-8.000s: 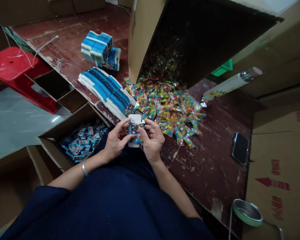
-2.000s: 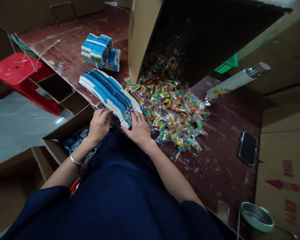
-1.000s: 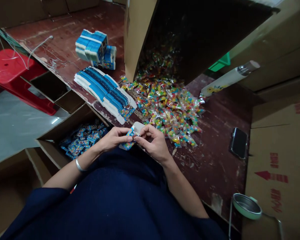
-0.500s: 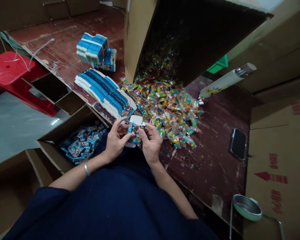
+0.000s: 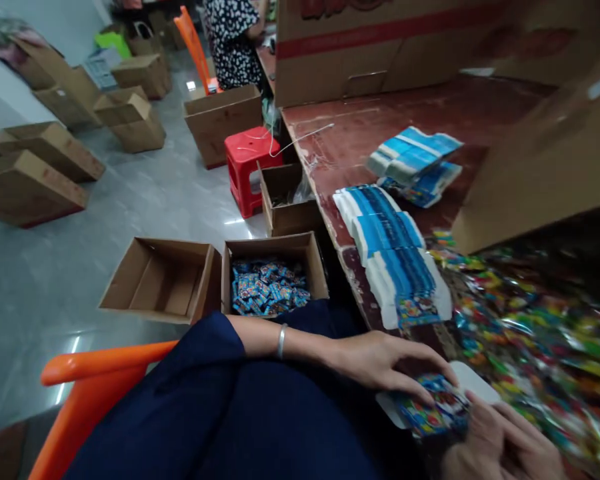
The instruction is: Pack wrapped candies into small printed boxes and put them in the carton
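Observation:
My left hand (image 5: 385,363) and my right hand (image 5: 500,447) both grip a small blue printed carton (image 5: 433,408) with white flaps, held over my lap at the table's edge. A row of flat blue-and-white carton blanks (image 5: 390,257) lies on the table just beyond my left hand. To the right spreads a blurred heap of clear sachets of coloured candy (image 5: 535,327). On the floor to my left stands an open cardboard box (image 5: 273,248) holding several filled blue cartons (image 5: 266,288).
An empty cardboard box (image 5: 163,277) sits beside the filled one. A red stool (image 5: 250,163), another small box (image 5: 287,197) and more cardboard boxes stand on the grey floor. Another person's patterned clothing (image 5: 233,40) shows far off. A big tilted cardboard box (image 5: 540,173) overhangs the candy. An orange chair arm (image 5: 95,373) is at my left.
My view has swung sharply left, now showing the floor and its boxes. Both hands still grip the small carton, now at the lower right of view.

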The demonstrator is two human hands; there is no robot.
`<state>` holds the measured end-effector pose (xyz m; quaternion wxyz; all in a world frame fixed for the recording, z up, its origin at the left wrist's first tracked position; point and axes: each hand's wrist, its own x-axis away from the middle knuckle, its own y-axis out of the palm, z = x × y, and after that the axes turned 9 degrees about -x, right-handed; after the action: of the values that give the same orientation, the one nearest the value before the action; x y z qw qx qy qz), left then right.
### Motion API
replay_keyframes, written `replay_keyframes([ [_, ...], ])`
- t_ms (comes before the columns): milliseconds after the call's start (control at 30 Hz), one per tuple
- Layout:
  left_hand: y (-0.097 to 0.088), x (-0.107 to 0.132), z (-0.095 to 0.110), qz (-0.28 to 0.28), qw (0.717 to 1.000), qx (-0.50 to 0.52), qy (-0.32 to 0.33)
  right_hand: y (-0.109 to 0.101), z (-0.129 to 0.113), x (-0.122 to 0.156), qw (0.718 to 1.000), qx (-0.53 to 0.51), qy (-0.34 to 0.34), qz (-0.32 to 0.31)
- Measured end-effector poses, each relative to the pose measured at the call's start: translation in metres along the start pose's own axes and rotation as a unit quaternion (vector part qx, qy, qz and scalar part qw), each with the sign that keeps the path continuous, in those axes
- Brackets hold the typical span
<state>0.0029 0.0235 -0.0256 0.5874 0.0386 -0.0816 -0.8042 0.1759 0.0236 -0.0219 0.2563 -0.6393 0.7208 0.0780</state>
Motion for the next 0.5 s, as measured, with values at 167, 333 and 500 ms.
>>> replay_keyframes([
  [167,0.004,-0.004,-0.015,0.041,0.997,0.063,-0.002,0.009,-0.02,-0.001,0.994,0.005,0.098,0.039],
  [333,0.005,0.007,-0.013,0.052,0.997,0.054,0.01,0.008,-0.02,-0.012,0.995,-0.057,0.072,-0.042],
  [500,-0.001,0.023,-0.004,0.045,0.997,-0.059,0.03,-0.01,-0.014,-0.019,0.961,-0.098,0.217,-0.143],
])
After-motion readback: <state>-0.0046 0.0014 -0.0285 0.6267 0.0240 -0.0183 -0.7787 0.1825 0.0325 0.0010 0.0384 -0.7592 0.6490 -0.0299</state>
